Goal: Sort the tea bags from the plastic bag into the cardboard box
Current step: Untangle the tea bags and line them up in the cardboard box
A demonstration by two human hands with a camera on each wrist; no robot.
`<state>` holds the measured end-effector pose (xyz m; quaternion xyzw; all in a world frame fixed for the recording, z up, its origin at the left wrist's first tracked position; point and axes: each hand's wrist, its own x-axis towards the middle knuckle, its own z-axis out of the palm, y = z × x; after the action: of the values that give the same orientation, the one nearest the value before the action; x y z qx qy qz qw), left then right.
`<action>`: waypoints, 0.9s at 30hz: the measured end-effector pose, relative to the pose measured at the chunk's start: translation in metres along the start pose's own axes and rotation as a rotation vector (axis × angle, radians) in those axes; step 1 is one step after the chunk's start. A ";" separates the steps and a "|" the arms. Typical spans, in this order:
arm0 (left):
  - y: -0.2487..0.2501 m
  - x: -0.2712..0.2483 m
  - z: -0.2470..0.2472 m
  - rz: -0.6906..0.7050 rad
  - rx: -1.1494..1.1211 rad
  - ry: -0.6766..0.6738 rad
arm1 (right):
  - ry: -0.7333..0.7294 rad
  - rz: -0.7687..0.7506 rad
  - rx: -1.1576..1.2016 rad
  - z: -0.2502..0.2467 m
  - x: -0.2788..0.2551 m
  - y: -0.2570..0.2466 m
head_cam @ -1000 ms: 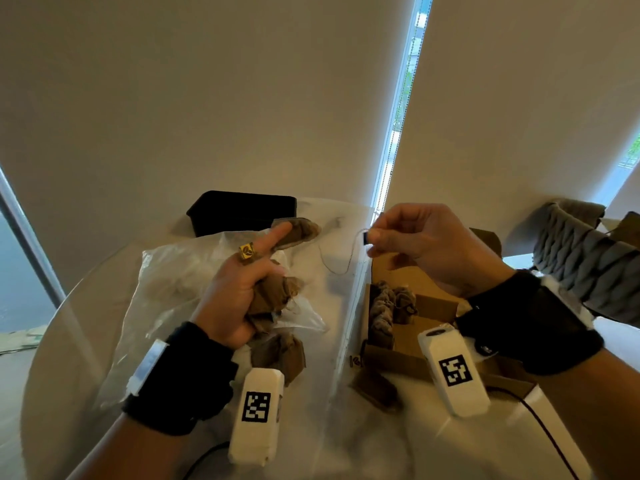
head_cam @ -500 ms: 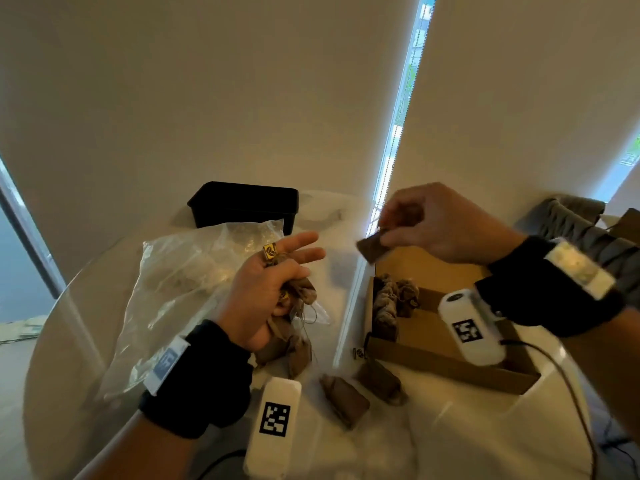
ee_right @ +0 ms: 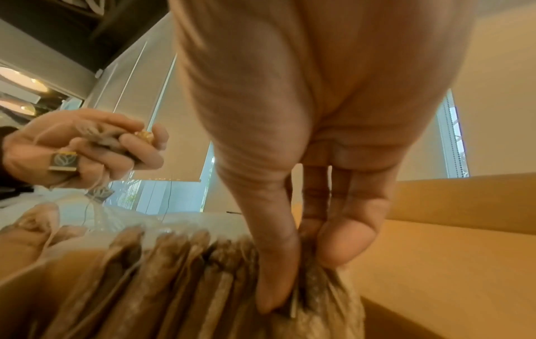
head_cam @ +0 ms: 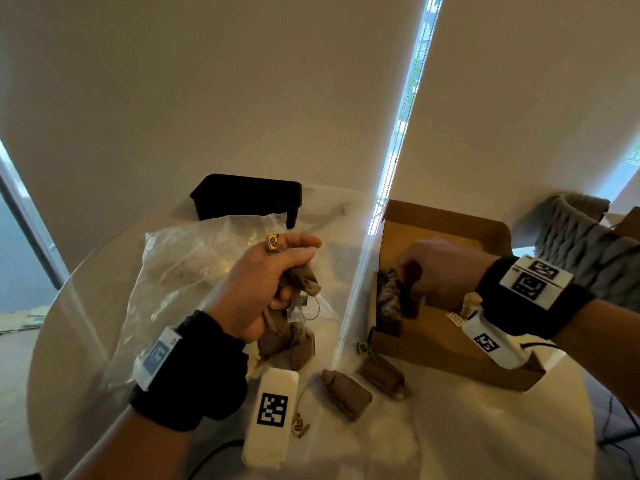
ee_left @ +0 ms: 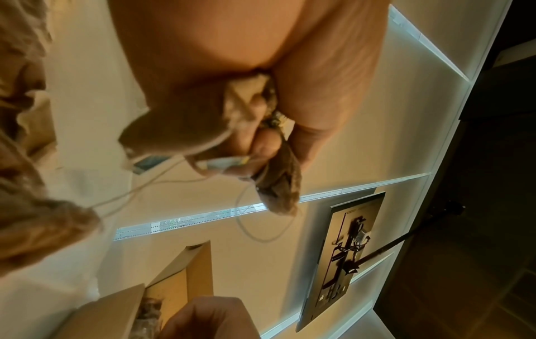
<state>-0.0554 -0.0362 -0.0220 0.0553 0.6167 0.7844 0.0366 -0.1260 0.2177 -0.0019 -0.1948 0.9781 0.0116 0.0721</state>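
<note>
My left hand (head_cam: 273, 285) is raised over the clear plastic bag (head_cam: 187, 271) and grips a bunch of brown tea bags (head_cam: 299, 280), whose strings and tags dangle below; the same bunch (ee_left: 278, 183) shows in the left wrist view. My right hand (head_cam: 426, 271) reaches into the open cardboard box (head_cam: 450, 344). Its thumb and fingers (ee_right: 278, 275) pinch one tea bag (ee_right: 321, 295) at the end of a row of upright tea bags (ee_right: 174, 286) along the box's left wall. Two loose tea bags (head_cam: 346, 393) lie on the table before the box.
A black rectangular container (head_cam: 247, 199) stands behind the plastic bag. The round white table (head_cam: 467, 427) has bare surface at the front right. A grey woven chair back (head_cam: 588, 244) stands at the right. More tea bags (head_cam: 287, 344) lie under my left hand.
My right hand has carried a tea bag from above the table down into the box, against the row. My left hand's fingers have curled round its bunch.
</note>
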 end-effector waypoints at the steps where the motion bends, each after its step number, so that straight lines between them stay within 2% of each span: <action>1: -0.001 0.001 -0.001 0.001 0.000 -0.002 | -0.003 0.006 0.007 0.002 0.002 -0.001; 6: -0.002 0.005 -0.006 0.026 -0.009 0.010 | -0.004 0.011 0.015 0.003 0.004 -0.001; 10: -0.004 0.008 -0.010 0.028 -0.150 0.002 | 0.095 -0.036 0.071 -0.018 -0.012 -0.015; 14: -0.007 0.009 -0.008 0.017 -0.252 -0.035 | 0.152 -0.162 0.364 -0.037 -0.028 -0.061; 17: -0.007 0.006 -0.004 0.032 -0.226 -0.036 | 0.142 -0.176 0.620 -0.036 -0.030 -0.092; 21: -0.007 0.004 -0.001 0.062 -0.163 -0.030 | 0.138 -0.176 0.729 -0.030 -0.023 -0.105; 25: -0.007 0.006 -0.001 0.073 -0.133 0.001 | 0.318 -0.166 0.795 -0.032 -0.024 -0.101; 27: -0.008 0.007 -0.004 0.053 -0.138 0.025 | 0.382 -0.124 0.926 -0.034 -0.026 -0.095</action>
<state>-0.0633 -0.0368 -0.0301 0.0592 0.5598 0.8265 0.0119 -0.0702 0.1379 0.0365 -0.1986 0.8629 -0.4638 -0.0287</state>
